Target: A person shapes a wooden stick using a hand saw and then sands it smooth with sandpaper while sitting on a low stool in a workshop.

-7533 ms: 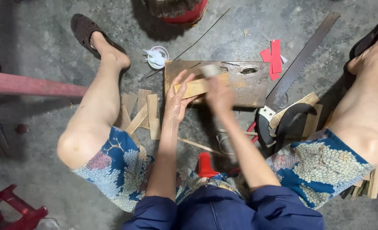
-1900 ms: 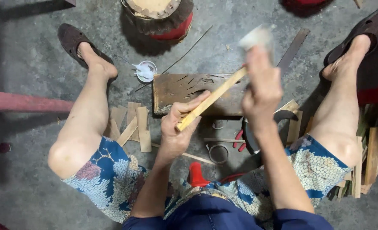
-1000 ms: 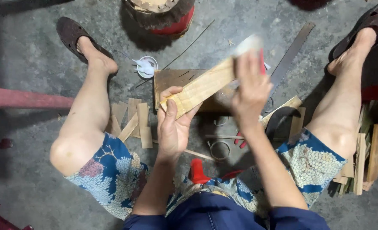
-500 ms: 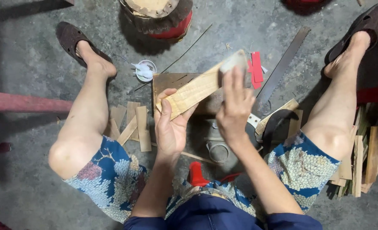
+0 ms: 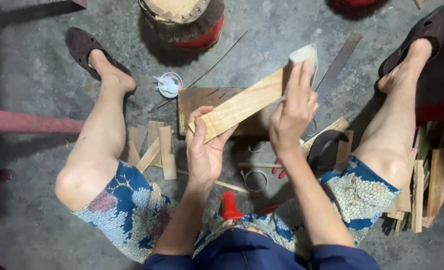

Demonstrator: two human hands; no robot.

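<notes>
We see the left hand [image 5: 204, 150] gripping the near end of a pale wooden slat [image 5: 242, 104], fingers wrapped around its edges so it slants up towards the far right, held above a dark wooden block [image 5: 192, 100] on the concrete floor [image 5: 32, 70]. The right hand [image 5: 292, 107] presses a pale piece of what looks like sandpaper [image 5: 304, 52] flat against the slat's far end, fingers nearly straight over it. Left of the block lie short wood offcuts [image 5: 157, 147], and a small white dish [image 5: 169, 84] sits beyond them. A saw blade [image 5: 339, 60] lies to the right, and stacked wood strips [image 5: 422, 180] rest at the far right.
</notes>
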